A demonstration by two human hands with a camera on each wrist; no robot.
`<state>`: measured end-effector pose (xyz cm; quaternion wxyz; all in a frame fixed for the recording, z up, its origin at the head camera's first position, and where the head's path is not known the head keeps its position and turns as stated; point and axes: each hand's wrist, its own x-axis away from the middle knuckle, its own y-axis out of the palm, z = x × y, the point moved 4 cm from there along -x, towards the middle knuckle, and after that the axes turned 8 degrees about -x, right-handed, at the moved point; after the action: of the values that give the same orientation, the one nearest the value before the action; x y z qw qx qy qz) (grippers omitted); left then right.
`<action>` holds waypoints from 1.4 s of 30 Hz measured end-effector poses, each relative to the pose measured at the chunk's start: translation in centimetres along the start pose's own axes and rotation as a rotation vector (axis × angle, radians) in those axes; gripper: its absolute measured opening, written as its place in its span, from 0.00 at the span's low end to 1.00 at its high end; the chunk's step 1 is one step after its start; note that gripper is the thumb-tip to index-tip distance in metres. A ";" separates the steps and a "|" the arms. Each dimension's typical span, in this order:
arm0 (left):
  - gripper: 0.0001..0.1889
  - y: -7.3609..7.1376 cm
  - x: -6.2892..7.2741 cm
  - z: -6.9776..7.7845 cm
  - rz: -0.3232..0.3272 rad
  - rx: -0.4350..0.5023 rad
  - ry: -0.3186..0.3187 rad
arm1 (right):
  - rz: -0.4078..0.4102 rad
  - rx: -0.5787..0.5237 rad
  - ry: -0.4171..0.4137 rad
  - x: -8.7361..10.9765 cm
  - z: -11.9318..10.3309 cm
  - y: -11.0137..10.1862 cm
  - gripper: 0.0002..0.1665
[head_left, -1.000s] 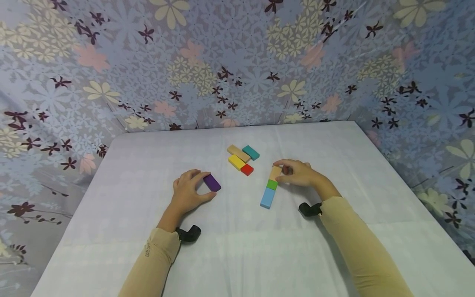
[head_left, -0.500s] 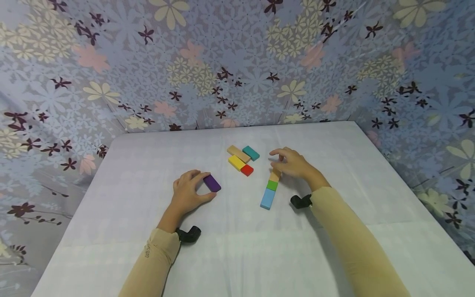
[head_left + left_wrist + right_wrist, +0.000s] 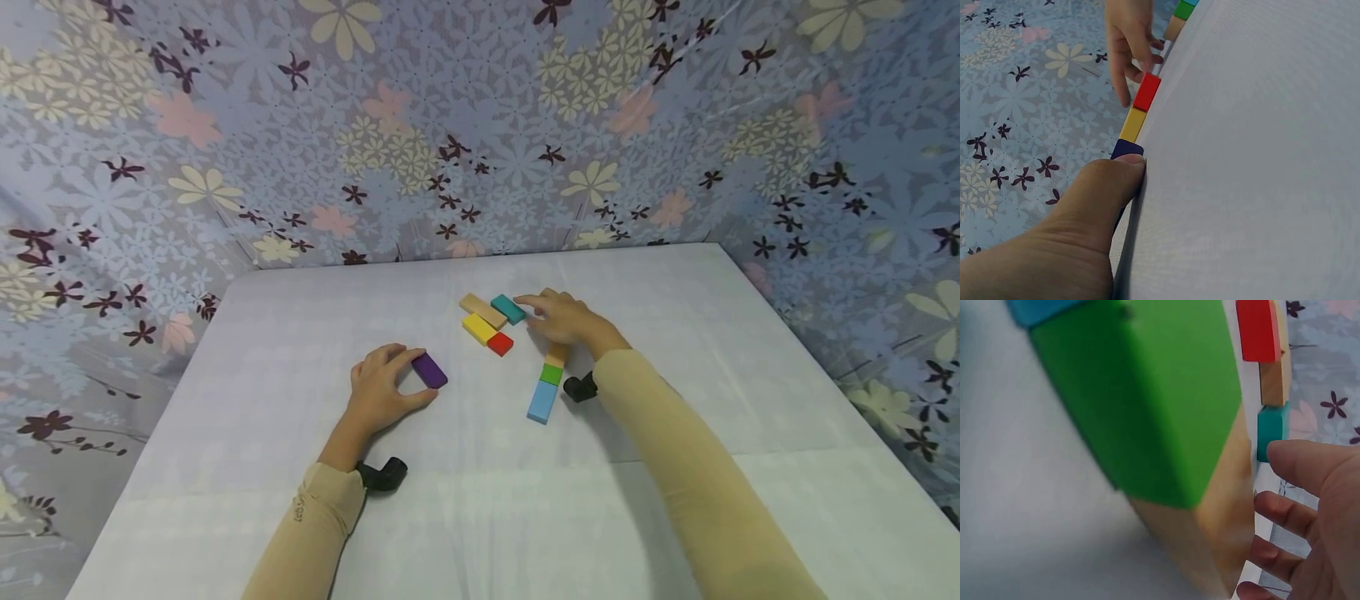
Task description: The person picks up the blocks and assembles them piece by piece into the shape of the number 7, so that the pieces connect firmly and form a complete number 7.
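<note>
In the head view my left hand (image 3: 377, 383) pinches a purple block (image 3: 430, 371) lying on the table, index finger at its far end and thumb at its near end. The left wrist view shows the thumb against this block (image 3: 1126, 149). My right hand (image 3: 561, 317) reaches over the table, its fingertips right beside a teal block (image 3: 508, 308), nothing gripped. Under its wrist runs a row: a plain wooden block (image 3: 556, 355), partly hidden, then a green block (image 3: 551, 374) and a light blue block (image 3: 543, 402). In the right wrist view the fingers (image 3: 1285, 509) are spread loosely.
Left of the teal block lies another plain wooden block (image 3: 483, 311), with a yellow block (image 3: 478, 328) and a red block (image 3: 500, 343) end to end in front of it. A white cloth covers the table (image 3: 465, 517). Flowered fabric (image 3: 480, 125) hangs behind.
My right hand has let go of the wooden block at the end of the row and moved left and away to the teal block. The left hand stays on the purple block.
</note>
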<state>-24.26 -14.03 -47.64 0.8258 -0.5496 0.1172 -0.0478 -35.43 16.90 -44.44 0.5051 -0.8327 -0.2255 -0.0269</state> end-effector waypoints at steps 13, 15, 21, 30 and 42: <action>0.37 0.0 -0.1 -0.1 0.007 0.004 0.007 | 0.026 0.033 0.022 0.0 -1.8 -0.4 0.27; 0.37 0.0 -0.1 -0.2 0.009 0.001 0.007 | 0.033 0.017 0.010 -0.1 -1.9 -0.3 0.27; 0.37 0.0 0.0 -0.1 -0.004 0.006 0.003 | 0.004 -0.030 -0.024 -0.3 -1.9 0.1 0.37; 0.37 -0.3 -0.1 0.0 0.002 0.004 0.006 | -0.047 -0.032 0.014 -0.7 -2.2 -0.3 0.38; 0.38 -0.4 -0.1 0.1 -0.014 0.001 0.002 | -0.030 -0.084 0.045 -0.8 -1.6 -0.1 0.42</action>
<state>-24.29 -14.08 -47.21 0.8258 -0.5497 0.1140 -0.0540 -35.89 15.28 -43.76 0.4740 -0.8490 -0.2251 -0.0624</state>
